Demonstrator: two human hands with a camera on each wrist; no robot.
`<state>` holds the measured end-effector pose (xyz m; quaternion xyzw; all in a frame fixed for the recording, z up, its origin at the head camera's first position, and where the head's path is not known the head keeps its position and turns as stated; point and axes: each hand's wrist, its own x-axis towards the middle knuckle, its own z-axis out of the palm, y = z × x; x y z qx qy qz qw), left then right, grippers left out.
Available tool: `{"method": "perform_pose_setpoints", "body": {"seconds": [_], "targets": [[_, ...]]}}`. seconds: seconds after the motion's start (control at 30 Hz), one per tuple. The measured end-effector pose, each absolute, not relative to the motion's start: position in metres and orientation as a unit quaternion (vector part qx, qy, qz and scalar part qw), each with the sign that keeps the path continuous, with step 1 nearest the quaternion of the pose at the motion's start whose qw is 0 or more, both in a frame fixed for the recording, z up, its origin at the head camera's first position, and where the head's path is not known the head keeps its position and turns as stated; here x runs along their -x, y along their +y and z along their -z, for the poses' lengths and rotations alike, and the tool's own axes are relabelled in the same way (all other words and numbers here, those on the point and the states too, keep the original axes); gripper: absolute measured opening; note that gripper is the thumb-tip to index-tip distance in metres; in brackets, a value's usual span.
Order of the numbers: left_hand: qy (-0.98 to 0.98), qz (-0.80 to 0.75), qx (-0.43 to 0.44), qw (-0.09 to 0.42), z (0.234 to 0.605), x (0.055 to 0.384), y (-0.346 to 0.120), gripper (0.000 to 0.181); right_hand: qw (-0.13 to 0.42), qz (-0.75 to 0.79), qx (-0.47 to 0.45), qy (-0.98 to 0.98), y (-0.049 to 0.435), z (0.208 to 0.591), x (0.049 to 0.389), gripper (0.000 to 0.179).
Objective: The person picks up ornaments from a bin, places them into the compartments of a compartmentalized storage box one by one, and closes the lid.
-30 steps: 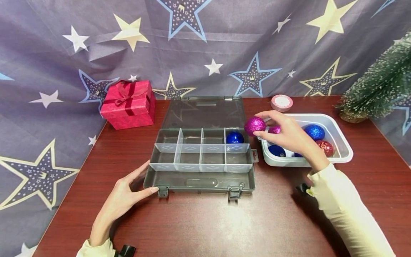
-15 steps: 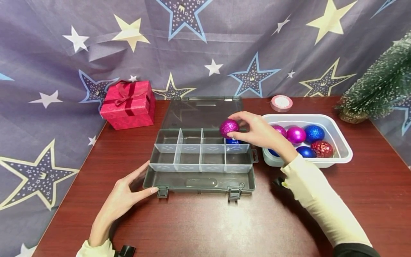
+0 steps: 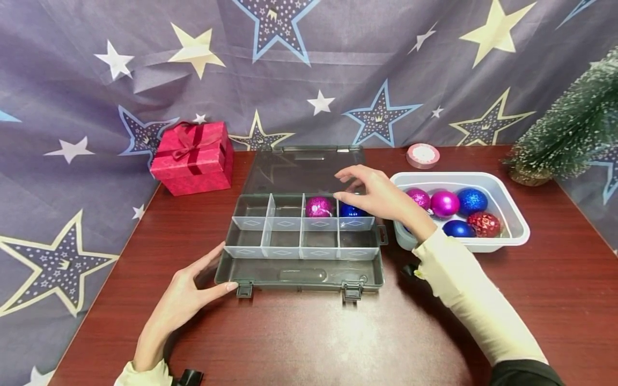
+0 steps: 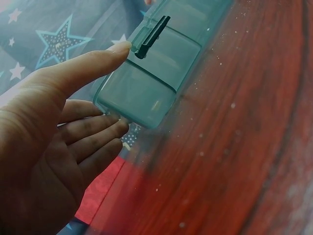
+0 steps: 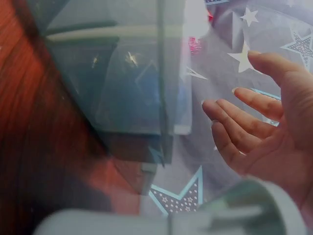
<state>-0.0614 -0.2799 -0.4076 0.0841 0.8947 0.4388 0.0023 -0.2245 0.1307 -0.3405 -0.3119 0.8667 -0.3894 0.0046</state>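
A smoky clear divider box [image 3: 270,275] lies with its lid tipped back on the table. In its back row, a glittery magenta bauble [image 3: 318,207] occupies the third compartment from the left, and a shiny blue bauble [image 3: 353,211] the rightmost. My right hand [image 3: 379,194] hovers just above the blue bauble, fingers spread and nothing between them. In the right wrist view, that hand [image 5: 269,115] shows relaxed, parted fingers. At the box's front left corner, my left hand [image 3: 183,294] touches the front edge with its thumb beside a latch [image 4: 152,37], its straight fingers along the left side.
To the right, a white tub [image 3: 519,238] holds several magenta, blue and red baubles. Behind it lies a pink ribbon roll [image 3: 423,155]. A small frosted Christmas tree [image 3: 569,123] stands far right; a red gift box [image 3: 193,158] sits back left, before a star-printed cloth [image 3: 309,75].
My right hand has carried the glittery magenta bauble left from the tub's edge, released it in the third back compartment, and drawn slightly back. The left hand stays in place.
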Motion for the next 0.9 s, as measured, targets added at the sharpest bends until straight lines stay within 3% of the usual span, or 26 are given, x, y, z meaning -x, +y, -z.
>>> {"method": "perform_pose_setpoints", "body": {"seconds": [0.5, 0.73, 0.9], "targets": [[0.897, -0.433, -0.088, -0.001, 0.408, 0.061, -0.279, 0.084, -0.049, 0.398, 0.227, 0.888, 0.224, 0.34, 0.208, 0.037], [0.899, -0.43, -0.081, 0.004, 0.408, 0.061, -0.279, 0.083, -0.045, 0.352, 0.165, 0.92, 0.269, 0.341, 0.196, 0.043], [0.903, -0.424, -0.076, 0.009, 0.407, 0.06, -0.279, 0.083, -0.034, 0.34, 0.17, 0.924, 0.284, 0.348, 0.194, 0.046]]}}
